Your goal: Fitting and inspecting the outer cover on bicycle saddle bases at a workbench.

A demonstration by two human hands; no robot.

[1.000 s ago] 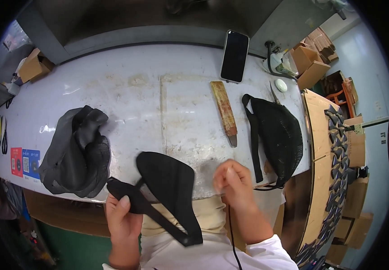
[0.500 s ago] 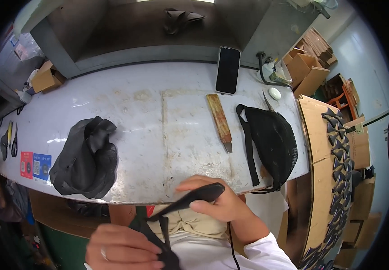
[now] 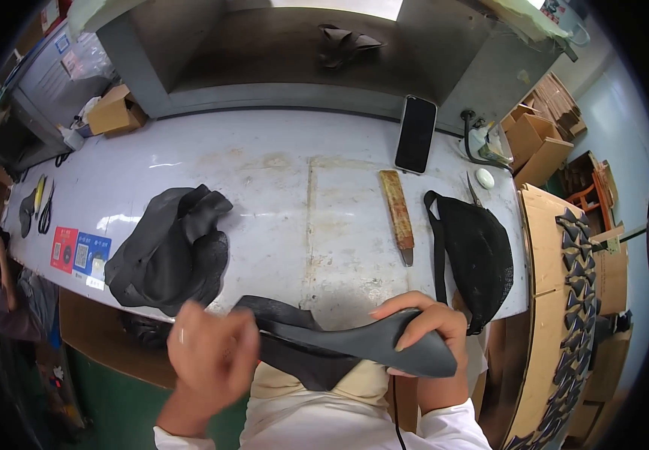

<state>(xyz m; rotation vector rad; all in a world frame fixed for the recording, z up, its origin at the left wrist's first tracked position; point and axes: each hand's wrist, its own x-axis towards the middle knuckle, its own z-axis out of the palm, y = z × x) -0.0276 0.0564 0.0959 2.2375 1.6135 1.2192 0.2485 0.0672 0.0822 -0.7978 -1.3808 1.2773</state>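
Together, both hands (image 3: 212,356) (image 3: 426,330) grip a flat black pouch piece (image 3: 354,346), contents unseen.

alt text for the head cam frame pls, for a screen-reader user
Seen from above, a person's left hand and right hand grip a flat black fabric piece between them at the near edge of a worn white workbench. On the bench lie a black fabric heap, a black pouch, a wooden-handled tool and a phone.

- Dark phone (image 3: 416,133), screen off, upright at bench back edge, right of centre.
- Red card (image 3: 63,248) and blue card (image 3: 90,254), side by side, bench front left.
- Brown cardboard box (image 3: 114,110), back left.
- Open cardboard boxes (image 3: 536,141), far right.
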